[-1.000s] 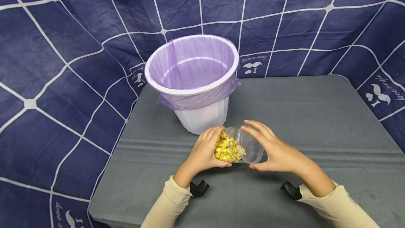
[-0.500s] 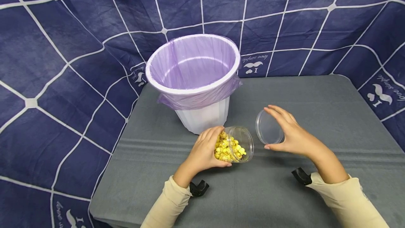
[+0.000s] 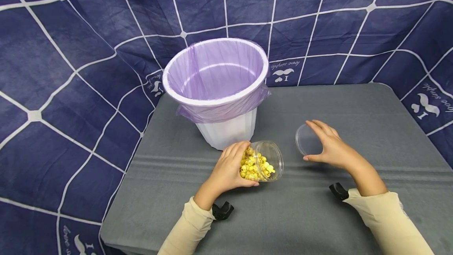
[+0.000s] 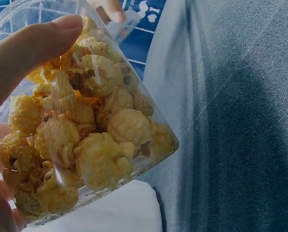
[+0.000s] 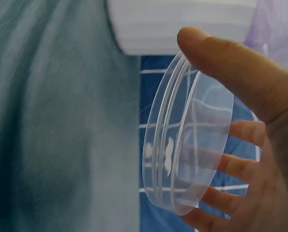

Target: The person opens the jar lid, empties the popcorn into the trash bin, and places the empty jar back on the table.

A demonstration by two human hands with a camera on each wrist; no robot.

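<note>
A clear plastic jar (image 3: 274,160) lies tilted on its side in my left hand (image 3: 230,168), its open mouth facing right. Yellow popcorn (image 3: 255,167) fills its lower part; the left wrist view shows the popcorn (image 4: 81,130) close up through the wall, with my thumb (image 4: 33,43) across the jar. To the right, my right hand (image 3: 332,146) grips a clear round lid (image 3: 307,140) by its edge. In the right wrist view the lid (image 5: 182,145) stands nearly on edge between thumb and fingers, apart from the jar.
A white bin (image 3: 228,131) with a purple liner (image 3: 226,80) stands behind the jar on the grey cloth-covered table (image 3: 354,129). A blue curtain (image 3: 318,23) with white lines hangs behind and at the sides. Black wrist bands (image 3: 223,210) show at the sleeves.
The lid has come off the jar and moved right with my right hand, slightly farther in the last half second. My left hand and the jar have stayed almost still.
</note>
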